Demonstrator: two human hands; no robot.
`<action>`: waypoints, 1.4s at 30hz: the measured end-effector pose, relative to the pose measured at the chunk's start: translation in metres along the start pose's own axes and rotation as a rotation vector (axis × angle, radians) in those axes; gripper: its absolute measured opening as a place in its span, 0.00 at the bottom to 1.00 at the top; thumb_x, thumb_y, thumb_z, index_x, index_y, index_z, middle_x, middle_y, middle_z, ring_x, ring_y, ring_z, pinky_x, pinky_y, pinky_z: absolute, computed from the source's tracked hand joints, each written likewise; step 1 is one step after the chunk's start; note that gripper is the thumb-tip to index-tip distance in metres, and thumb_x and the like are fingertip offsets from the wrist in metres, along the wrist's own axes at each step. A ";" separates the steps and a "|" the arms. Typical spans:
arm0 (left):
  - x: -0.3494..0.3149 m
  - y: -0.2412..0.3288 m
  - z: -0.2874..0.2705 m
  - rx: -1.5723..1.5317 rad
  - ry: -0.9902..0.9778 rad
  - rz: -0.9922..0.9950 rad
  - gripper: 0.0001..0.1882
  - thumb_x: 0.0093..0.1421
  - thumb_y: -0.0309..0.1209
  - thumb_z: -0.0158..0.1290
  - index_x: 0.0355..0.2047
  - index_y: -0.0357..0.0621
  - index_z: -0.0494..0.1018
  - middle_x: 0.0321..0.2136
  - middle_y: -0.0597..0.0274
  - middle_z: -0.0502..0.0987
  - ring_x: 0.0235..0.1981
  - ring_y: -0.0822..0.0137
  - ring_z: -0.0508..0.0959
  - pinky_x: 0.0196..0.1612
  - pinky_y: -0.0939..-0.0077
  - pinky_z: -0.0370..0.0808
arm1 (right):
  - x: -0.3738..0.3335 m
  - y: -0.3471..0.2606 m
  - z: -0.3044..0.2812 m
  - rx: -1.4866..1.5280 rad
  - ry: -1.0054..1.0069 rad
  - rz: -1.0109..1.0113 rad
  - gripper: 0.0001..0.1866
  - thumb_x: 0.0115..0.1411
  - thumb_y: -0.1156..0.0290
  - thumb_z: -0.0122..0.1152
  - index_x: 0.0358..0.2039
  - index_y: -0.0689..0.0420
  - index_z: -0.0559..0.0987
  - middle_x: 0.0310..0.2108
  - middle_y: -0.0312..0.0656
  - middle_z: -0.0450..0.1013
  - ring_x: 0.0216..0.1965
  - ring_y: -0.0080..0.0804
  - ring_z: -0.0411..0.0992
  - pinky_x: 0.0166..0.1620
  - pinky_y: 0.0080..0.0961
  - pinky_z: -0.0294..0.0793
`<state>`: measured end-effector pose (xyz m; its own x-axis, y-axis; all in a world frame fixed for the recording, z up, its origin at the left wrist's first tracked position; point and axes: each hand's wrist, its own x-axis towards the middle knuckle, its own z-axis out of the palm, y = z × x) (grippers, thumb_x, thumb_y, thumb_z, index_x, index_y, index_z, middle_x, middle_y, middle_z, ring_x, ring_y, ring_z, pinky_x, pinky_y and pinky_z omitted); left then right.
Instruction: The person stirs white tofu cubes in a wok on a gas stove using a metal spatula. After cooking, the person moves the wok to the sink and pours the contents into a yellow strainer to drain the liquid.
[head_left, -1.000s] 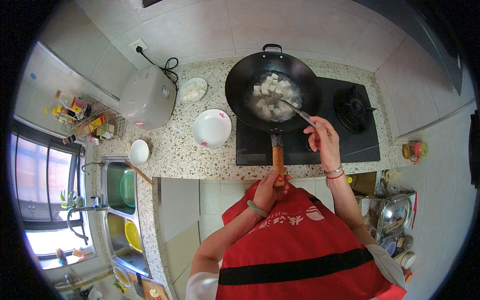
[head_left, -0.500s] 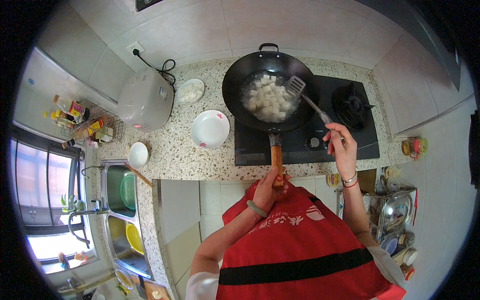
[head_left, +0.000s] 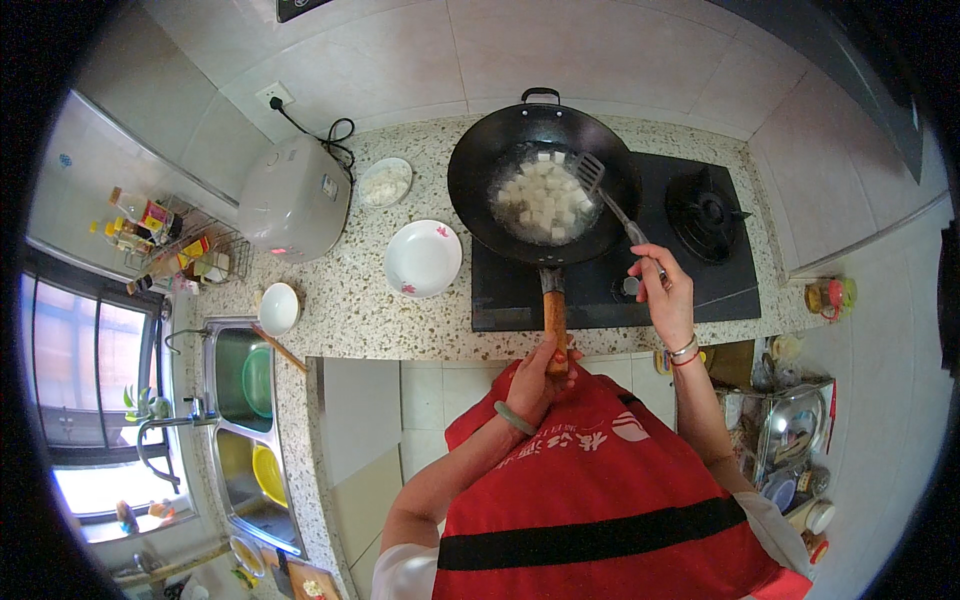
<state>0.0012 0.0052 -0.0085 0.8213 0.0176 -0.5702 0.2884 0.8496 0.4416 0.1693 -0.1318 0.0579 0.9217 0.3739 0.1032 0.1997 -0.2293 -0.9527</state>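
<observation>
A black wok (head_left: 480,190) sits over the left part of the black stove (head_left: 735,285), its wooden handle (head_left: 555,312) pointing toward me. In it, white cubes that look like tofu (head_left: 545,200) lie in bubbling liquid. My left hand (head_left: 543,372) is closed round the end of the handle. My right hand (head_left: 665,290) grips a slotted spatula (head_left: 622,217) by its handle. The spatula's slotted head is at the right side of the cubes, inside the wok; whether it touches them I cannot tell.
Left of the wok stand a white plate (head_left: 422,260), a small dish of white food (head_left: 385,184) and a white bowl (head_left: 278,310). A rice cooker (head_left: 290,205) is behind the bowl. A second burner (head_left: 708,212) lies to the right. The double sink (head_left: 212,375) is at far left.
My right hand has moved slightly left and nearer to me, and the spatula's head has shifted a little with it. My left hand stays on the wok handle.
</observation>
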 end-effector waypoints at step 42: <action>0.003 -0.007 -0.006 0.012 0.014 0.010 0.19 0.64 0.50 0.43 0.34 0.45 0.65 0.37 0.54 0.75 0.27 0.70 0.72 0.31 0.77 0.72 | -0.023 -0.010 0.006 0.217 -0.101 0.174 0.11 0.66 0.69 0.47 0.46 0.58 0.73 0.28 0.37 0.74 0.15 0.14 0.63 0.19 0.12 0.63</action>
<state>-0.0017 0.0025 -0.0178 0.8174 0.0331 -0.5752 0.2864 0.8429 0.4556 0.1446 -0.1329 0.0635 0.8960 0.4358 -0.0852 -0.0437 -0.1044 -0.9936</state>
